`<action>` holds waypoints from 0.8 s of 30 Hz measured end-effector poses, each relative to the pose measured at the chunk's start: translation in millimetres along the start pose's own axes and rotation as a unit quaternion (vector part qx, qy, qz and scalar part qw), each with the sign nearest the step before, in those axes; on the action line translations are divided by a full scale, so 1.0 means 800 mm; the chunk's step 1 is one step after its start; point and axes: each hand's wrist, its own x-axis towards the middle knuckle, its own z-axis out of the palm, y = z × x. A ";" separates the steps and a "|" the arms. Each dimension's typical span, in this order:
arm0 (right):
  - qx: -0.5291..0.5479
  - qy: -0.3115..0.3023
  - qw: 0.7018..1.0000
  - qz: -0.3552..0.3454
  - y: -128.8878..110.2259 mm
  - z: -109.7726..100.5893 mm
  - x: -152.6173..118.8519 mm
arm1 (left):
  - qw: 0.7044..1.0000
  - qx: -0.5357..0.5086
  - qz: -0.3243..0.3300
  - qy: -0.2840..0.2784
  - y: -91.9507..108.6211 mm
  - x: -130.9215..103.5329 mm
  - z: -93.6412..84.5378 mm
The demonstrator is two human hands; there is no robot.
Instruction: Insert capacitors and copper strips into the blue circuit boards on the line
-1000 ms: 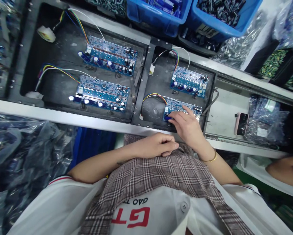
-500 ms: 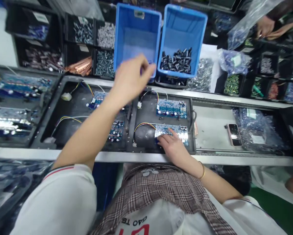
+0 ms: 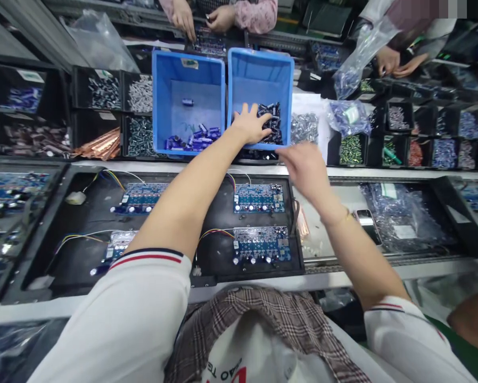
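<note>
My left hand (image 3: 252, 125) is inside the right blue bin (image 3: 261, 53), fingers spread over a heap of black cylindrical capacitors (image 3: 275, 114). Its fingertips reach the edge of that heap; whether any part is touched is hard to see. My right hand (image 3: 305, 165), slightly blurred, is by the bin's front right corner, with fingers pinched together; whatever may be between them is hidden. Below both hands, two blue circuit boards (image 3: 262, 246) with white-topped capacitors and coloured wires lie in a black tray (image 3: 219, 260). Blue capacitors (image 3: 199, 139) lie in the left blue bin (image 3: 189, 56).
Black bins of small parts and copper-coloured strips (image 3: 99, 143) line the left back. More part bins (image 3: 351, 150) stand at the right. A phone (image 3: 367, 226) lies beside plastic bags (image 3: 406, 218). Across the bench are other people's hands (image 3: 221, 18).
My left hand has gone from the left blue bin's front edge into the right one. My right hand has left the lower circuit board and risen to the bin's corner. The view has shifted.
</note>
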 end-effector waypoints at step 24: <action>0.103 -0.064 0.992 0.046 0.027 0.003 0.042 | 0.479 -0.865 -0.137 0.057 0.060 -0.105 -0.037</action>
